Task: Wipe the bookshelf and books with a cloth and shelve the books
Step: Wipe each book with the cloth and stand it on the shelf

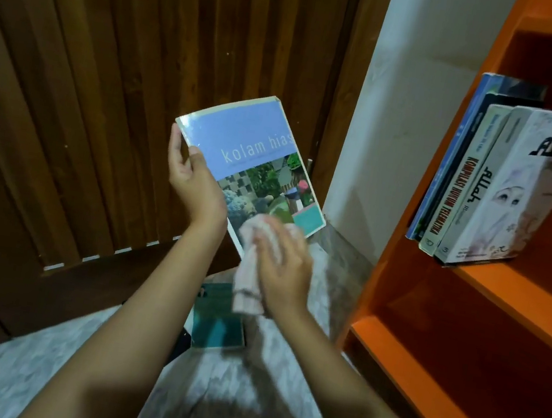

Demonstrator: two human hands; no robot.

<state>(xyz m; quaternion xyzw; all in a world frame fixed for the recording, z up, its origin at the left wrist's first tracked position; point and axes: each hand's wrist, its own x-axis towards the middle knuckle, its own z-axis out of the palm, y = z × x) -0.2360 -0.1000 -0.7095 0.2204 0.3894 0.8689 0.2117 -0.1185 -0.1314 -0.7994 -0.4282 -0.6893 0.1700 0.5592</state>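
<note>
Right hand (278, 274): nearest the camera; fingers spread over the bunched cloth and holding it. Motion blur hides the thumb.
Cloth (249, 277): pale pink; upper part pressed on the lower end of the book cover, loose tail hanging below the book's edge.
Left hand (195, 185): pinches the book at its left edge, thumb on the cover, fingers behind.
Book (259, 144): held in the air, cover facing the camera. Long axis runs from the cloth up and away to the title band, tilted left.
Wiping direction (judgement): the rest of the cover lies above the right hand, so the stroke should run along the long axis toward the title.
Floor book (218, 326): teal, lying flat below the hands, not yet shelved.
Bookshelf (521, 294): orange, to the right of both hands; the right hand is nearer, but the left hand has the book.
Shelved books (508, 195): leaning left; free space remains to their right.
</note>
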